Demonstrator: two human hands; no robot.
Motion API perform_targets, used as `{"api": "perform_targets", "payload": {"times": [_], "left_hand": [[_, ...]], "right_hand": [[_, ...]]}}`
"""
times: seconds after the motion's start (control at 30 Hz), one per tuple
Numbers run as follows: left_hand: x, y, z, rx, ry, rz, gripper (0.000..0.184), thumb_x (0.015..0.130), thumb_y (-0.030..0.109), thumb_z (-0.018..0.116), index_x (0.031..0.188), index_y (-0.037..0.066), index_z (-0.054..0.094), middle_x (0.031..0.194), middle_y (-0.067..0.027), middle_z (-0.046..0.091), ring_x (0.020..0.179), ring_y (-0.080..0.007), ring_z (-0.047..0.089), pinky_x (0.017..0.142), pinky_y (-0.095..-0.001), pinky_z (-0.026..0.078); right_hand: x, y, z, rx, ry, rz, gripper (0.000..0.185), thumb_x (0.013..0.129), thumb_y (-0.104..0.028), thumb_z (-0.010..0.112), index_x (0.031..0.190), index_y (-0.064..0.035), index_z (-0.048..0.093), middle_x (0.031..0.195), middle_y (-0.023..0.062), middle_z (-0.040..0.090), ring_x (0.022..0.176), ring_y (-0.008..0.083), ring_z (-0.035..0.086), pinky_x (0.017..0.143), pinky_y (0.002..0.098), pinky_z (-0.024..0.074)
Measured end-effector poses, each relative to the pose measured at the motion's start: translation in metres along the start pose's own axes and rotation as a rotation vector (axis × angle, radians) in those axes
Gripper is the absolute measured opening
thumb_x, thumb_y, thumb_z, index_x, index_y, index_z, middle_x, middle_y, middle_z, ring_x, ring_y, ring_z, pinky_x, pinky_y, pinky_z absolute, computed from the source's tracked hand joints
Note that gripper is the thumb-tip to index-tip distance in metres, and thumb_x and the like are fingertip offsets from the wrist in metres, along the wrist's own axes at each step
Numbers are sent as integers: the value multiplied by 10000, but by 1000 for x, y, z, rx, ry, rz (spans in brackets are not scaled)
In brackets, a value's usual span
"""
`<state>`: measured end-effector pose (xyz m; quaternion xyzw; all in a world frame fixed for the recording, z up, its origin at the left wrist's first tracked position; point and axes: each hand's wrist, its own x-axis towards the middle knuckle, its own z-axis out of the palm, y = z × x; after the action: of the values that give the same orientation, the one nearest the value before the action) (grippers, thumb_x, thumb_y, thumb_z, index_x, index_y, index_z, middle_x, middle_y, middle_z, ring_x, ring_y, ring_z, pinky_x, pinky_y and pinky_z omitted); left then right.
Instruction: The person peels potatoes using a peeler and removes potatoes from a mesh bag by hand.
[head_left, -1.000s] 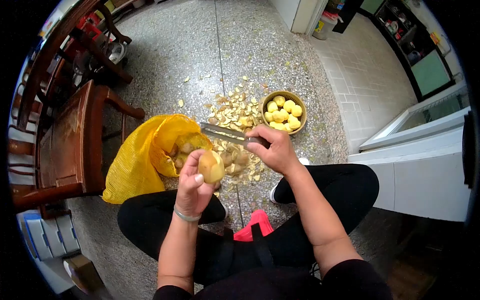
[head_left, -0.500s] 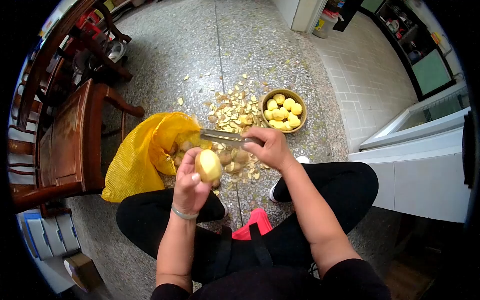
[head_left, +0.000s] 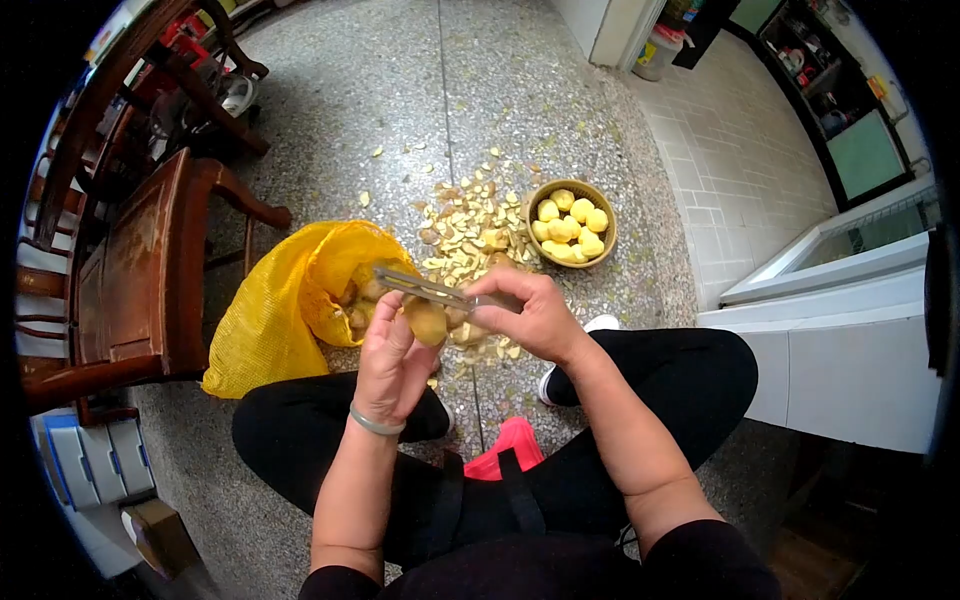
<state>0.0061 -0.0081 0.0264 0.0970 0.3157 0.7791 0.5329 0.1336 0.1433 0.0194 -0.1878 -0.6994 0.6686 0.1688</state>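
The left hand [head_left: 394, 362] is clamped on an oval yellow-brown potato [head_left: 428, 324], while the right hand [head_left: 533, 315] grips a long grey metal peeler [head_left: 428, 289] at the potato's twelve o'clock edge.

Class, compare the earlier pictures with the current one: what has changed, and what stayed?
The right hand has brought the peeler leftward and nearer the body, so it overlaps the potato in the left hand. Both grips stayed; the yellow bag and basket kept their places.
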Motion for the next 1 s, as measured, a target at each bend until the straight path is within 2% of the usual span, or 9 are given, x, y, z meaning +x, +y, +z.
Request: {"api": "perform_targets", "payload": {"times": [0.2, 0.27, 0.33, 0.37, 0.5, 0.6, 0.77, 0.87, 1.0], "left_hand": [[1, 4, 2, -80, 5, -25, 472, 837, 212, 676, 1204, 68, 416, 1167, -121, 540, 1099, -237, 537, 1024, -396, 369], [2, 0, -10, -119, -4, -38, 451, 836, 187, 675, 1196, 72, 428, 1161, -111, 544, 1091, -231, 539, 1023, -392, 371], [2, -6, -24, -440, -200, -43, 428, 829, 121, 662, 1191, 72, 438, 1146, -88, 548, 1112, -227, 524, 1021, -383, 375], [-3, -5, -18, -325, 10, -41, 418, 803, 73, 657, 1167, 77, 452, 1093, -68, 562, 1003, -178, 552, 1007, -369, 389], [-3, 5, 16, -109, 127, -21, 369, 793, 69, 650, 1125, 78, 490, 1045, -79, 578, 784, -101, 531, 913, -314, 443], [-4, 4, -17, -123, -123, -54, 396, 784, 86, 647, 1151, 65, 498, 1057, -104, 580, 883, -145, 568, 842, -277, 463], [-5, 2, 4, -18, -12, -25, 410, 788, 164, 658, 1155, 87, 491, 1110, -111, 557, 945, -210, 552, 861, -359, 461], [-5, 4, 3, 1, 33, -55, 476, 814, 166, 644, 1226, 69, 426, 1173, -123, 539, 1075, -260, 557, 939, -399, 453], [-4, -7, -20, 3, 8, -22, 565, 818, 300, 693, 1252, 98, 394, 1213, -94, 510, 1090, -233, 534, 923, -413, 457]], "right_hand": [[1, -2, 4, -81, 20, -19, 208, 755, -75, 681, 952, -22, 639, 885, 40, 639, 836, 113, 597, 737, 254, 464], [-1, -11, 10, -308, 134, -358, 229, 724, -67, 687, 945, -28, 642, 853, 87, 654, 775, 185, 639, 683, 281, 492], [-2, -19, 15, -358, 149, -445, 251, 700, -65, 691, 945, -33, 644, 817, 116, 650, 717, 237, 647, 632, 295, 502], [-2, -19, 15, -396, 148, -461, 251, 699, -66, 693, 942, -32, 644, 814, 116, 647, 716, 236, 646, 630, 290, 501], [4, 6, 4, -233, 148, -316, 221, 709, -138, 706, 905, -59, 640, 807, 97, 651, 673, 222, 625, 611, 311, 483], [10, 32, -9, -270, 121, -180, 208, 709, -125, 706, 898, -60, 649, 772, 89, 646, 644, 186, 610, 598, 293, 470], [4, 20, -9, -310, 112, -21, 227, 733, -103, 689, 935, -9, 650, 765, 30, 604, 677, 56, 513, 614, 217, 428], [1, -7, -5, -233, 150, -98, 216, 722, -94, 693, 920, -16, 651, 773, 44, 624, 676, 85, 556, 614, 236, 445], [-2, -27, 7, -540, 95, -554, 237, 677, -170, 719, 878, -74, 636, 810, 93, 646, 730, 280, 634, 623, 349, 503]]}}
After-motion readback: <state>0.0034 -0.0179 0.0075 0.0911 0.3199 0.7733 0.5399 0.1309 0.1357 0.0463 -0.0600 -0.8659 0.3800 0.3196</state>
